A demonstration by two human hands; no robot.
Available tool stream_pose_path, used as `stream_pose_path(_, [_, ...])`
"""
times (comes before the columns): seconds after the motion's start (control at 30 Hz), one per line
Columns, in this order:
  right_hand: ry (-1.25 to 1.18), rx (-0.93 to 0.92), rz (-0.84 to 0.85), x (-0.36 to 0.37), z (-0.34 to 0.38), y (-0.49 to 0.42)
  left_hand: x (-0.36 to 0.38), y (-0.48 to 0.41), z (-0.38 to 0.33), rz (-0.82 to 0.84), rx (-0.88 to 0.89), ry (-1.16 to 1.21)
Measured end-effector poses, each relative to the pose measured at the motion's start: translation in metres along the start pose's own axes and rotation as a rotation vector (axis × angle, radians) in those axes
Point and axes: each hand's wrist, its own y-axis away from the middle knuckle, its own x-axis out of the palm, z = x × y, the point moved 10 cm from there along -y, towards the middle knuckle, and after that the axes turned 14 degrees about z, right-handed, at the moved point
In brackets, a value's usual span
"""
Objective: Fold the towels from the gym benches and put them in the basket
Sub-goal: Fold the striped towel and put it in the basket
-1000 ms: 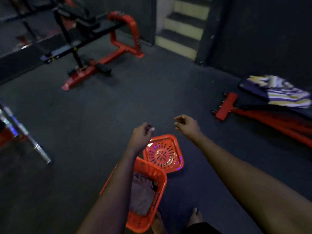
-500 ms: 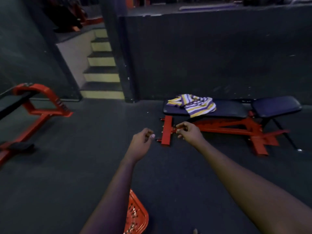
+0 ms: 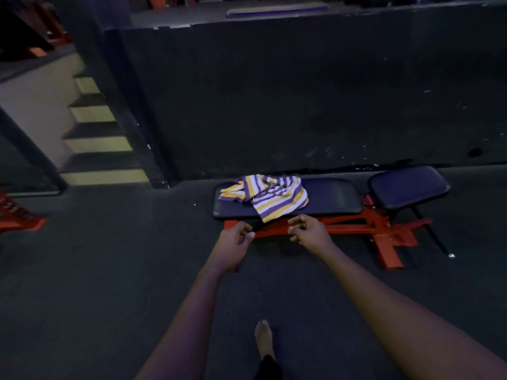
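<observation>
Head view: crumpled purple, yellow and white striped towel (image 3: pixel 267 195) lies on the dark padded red-framed bench (image 3: pixel 329 200). Left hand (image 3: pixel 233 241) and right hand (image 3: pixel 307 231) (both empty) hover short of it, fingers loosely curled.

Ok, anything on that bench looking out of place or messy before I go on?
Yes: the striped towel lies crumpled and unfolded on the bench pad, one corner hanging over the near edge. Both hands, left hand and right hand, are empty and short of it. Nothing else stands out.
</observation>
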Motion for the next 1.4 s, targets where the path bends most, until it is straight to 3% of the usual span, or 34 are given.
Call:
stream_pose_path(0.4, [0.027, 0.226, 0.03, -0.118, -0.069, -0.226, 0.033, -0.279, 0.055, 0.155, -0.177, 0.075])
stream_pose_path(0.6, [0.084, 0.316, 0.104, -0.144, -0.12, -0.314, 0.077, -0.366, 0.088, 0.242, -0.293, 0.092])
stream_pose_path(0.83, [0.275, 0.348, 0.392, -0.142, -0.234, -0.462, 0.204, -0.48, 0.16, 0.317, -0.5, 0.106])
stream_pose_path(0.97, [0.381, 0.37, 0.507, -0.124, -0.276, -0.483, 0.265, -0.501, 0.18, 0.421, -0.561, -0.076])
stream_pose_path(1.13, [0.331, 0.237, 0.52, -0.14, -0.266, -0.496, 0.263, -0.514, 0.17, 0.305, -0.61, -0.228])
stream_pose_path(1.3, [0.22, 0.1, 0.545, -0.166, -0.205, -0.5, 0.202, -0.515, 0.124, 0.116, -0.549, 0.098])
stream_pose_path(1.4, [0.166, 0.024, 0.585, -0.172, -0.158, -0.497, 0.152, -0.519, 0.09, 0.015, -0.455, 0.139])
